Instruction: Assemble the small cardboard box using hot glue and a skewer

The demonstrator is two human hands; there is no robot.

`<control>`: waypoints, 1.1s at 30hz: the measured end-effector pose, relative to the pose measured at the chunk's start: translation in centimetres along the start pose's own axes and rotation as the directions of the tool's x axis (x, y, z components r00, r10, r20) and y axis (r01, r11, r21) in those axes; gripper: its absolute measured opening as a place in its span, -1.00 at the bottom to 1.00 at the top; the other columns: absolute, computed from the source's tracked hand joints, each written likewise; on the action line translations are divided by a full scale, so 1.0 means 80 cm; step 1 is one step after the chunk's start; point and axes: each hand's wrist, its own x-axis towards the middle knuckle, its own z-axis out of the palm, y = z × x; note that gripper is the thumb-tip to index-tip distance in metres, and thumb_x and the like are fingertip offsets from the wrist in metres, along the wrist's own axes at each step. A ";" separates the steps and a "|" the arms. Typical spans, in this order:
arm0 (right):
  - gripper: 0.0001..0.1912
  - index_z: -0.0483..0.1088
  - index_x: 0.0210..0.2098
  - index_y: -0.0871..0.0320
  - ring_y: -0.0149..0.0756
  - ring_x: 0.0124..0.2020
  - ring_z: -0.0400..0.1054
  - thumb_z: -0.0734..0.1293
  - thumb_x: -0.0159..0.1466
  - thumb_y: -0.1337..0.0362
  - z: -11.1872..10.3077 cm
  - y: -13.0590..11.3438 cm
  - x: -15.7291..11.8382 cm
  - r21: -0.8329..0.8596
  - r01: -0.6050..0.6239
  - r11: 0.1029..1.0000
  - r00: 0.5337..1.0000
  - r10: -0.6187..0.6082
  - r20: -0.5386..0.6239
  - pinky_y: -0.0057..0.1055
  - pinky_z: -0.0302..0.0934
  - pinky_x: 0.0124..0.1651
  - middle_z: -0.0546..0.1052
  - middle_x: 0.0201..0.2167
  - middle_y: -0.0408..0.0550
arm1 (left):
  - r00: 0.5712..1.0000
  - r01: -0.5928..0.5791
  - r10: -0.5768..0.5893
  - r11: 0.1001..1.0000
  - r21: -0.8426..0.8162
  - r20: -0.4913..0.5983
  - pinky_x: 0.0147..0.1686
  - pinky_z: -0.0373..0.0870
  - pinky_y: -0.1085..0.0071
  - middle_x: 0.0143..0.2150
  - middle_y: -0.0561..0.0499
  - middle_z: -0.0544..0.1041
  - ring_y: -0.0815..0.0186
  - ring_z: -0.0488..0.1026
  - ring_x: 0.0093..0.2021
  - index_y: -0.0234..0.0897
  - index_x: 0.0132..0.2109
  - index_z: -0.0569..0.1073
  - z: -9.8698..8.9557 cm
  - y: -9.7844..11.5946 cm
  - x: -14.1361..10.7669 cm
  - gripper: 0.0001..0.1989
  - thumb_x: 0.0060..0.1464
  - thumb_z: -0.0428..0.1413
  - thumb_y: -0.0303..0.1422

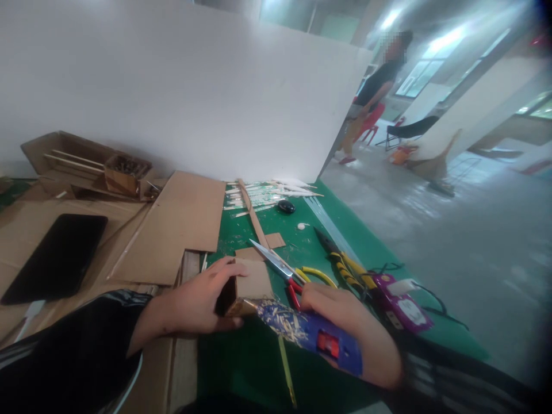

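My left hand [202, 299] grips a small cardboard box [254, 279], thumb and fingers on its left side, its dark opening facing left. Wrapped round a blue glue gun [302, 332] with a red part is my right hand [357, 330]. The gun's nozzle points left and meets the lower edge of the box; whether glue is coming out cannot be seen. Pale shreds cover the front of the gun. Just behind the right hand lie scissors [278, 265] with red handles, and yellow-handled pliers [345, 264] are farther right.
A purple power strip [403, 305] with cables is at the right. Wooden sticks [259, 195] and a cardboard sheet [181, 215] lie behind. On the left are a black tablet [56, 259] and a cardboard tray [71, 158]. A person [373, 92] is in the background beside a red chair.
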 end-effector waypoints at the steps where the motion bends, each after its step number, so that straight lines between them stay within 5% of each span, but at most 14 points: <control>1: -0.91 0.24 -0.37 0.11 -0.34 -0.45 0.24 0.29 0.20 0.31 0.000 0.001 0.000 -0.005 0.004 1.000 1.000 -0.004 -0.007 -0.44 0.02 -0.42 0.38 -0.44 -0.12 | 1.000 0.006 -0.006 1.000 0.003 0.001 0.26 0.27 0.04 0.33 -0.14 0.18 -0.04 0.35 0.24 -0.04 0.27 0.13 0.000 0.000 0.000 -0.18 -0.06 0.37 -0.22; 33: -0.83 0.19 -0.41 0.10 -0.34 -0.46 0.23 0.29 0.20 0.22 -0.020 -0.003 -0.007 -0.036 -0.068 0.997 0.996 0.070 0.060 -0.42 0.08 -0.43 0.38 -0.43 -0.09 | 1.000 0.016 -0.016 1.000 -0.004 0.003 0.25 0.29 0.03 0.31 -0.13 0.23 -0.05 0.34 0.24 -0.04 0.26 0.18 -0.002 0.002 0.002 -0.20 -0.06 0.37 -0.18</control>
